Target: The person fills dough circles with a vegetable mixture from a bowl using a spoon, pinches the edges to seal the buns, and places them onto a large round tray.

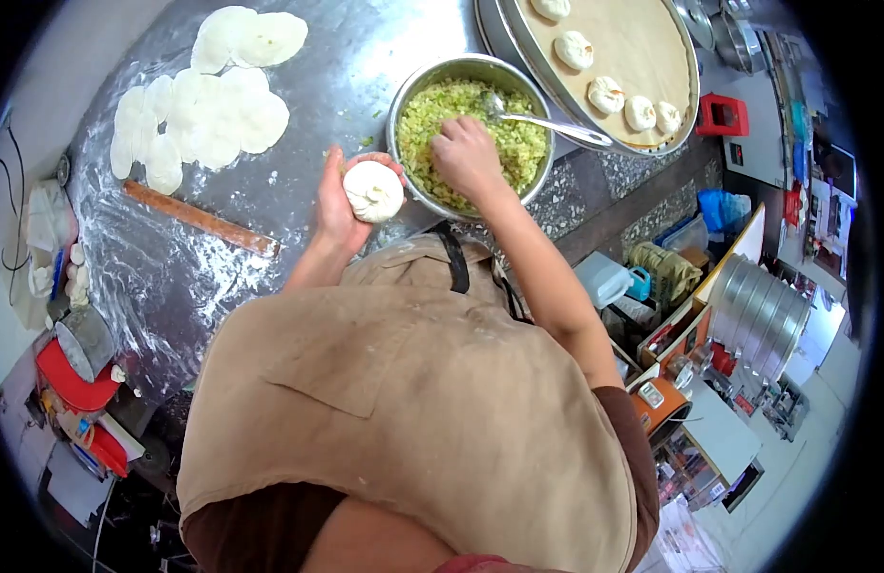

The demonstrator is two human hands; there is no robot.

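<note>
My left hand (341, 205) holds a round white bun (373, 192) with a pleated top, its fingers curled around the side, just left of a metal bowl (400, 105). The bowl holds chopped green and yellow filling (423, 115). Over the filling is my right hand (463, 153), its fingers bent down and touching it; whether they pinch any is hidden. A metal spoon (547, 124) rests in the bowl, its handle across the rim to the right.
Flat dough rounds (199, 119) overlap at the upper left, above a wooden rolling pin (201, 218) on the floured table (165, 277). A round lined tray (609, 48) with several buns stands upper right. Farther right are a red stool (722, 115) and stacked metal steamers (762, 315).
</note>
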